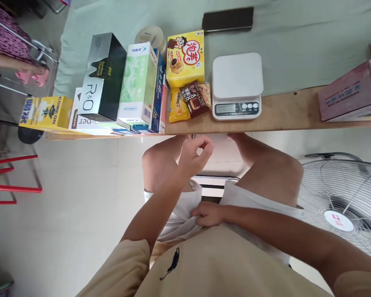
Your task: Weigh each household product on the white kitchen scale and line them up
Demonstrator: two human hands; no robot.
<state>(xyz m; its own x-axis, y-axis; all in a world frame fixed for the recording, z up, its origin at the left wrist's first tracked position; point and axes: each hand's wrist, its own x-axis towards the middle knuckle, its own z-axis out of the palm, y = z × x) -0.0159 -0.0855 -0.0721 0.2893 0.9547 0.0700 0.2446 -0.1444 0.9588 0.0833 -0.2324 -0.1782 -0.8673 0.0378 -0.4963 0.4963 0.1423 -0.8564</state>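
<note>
My left hand (195,156) is raised over my lap, just below the table edge. Its fingers curl loosely toward the thumb, and no object shows in the loop. On my white shorts (250,198) rests my right hand (209,213), fingers bent in against the cloth; whether it grips anything is hidden. Nearest to the left hand on the table are a yellow snack packet (178,106), a brown cocoa packet (193,99) and a small clear packet of crinkly food (205,95). Behind them stands a yellow puff snack box (185,57). A white kitchen scale (237,78) sits to their right.
Several boxes line the left side, including a black-silver box (102,78), a green-white box (137,82) and a yellow box (48,112). A black phone (228,20) lies farther back. A pink box (348,90) is at right, above a floor fan (340,206). Another person's leg (12,64) shows at left.
</note>
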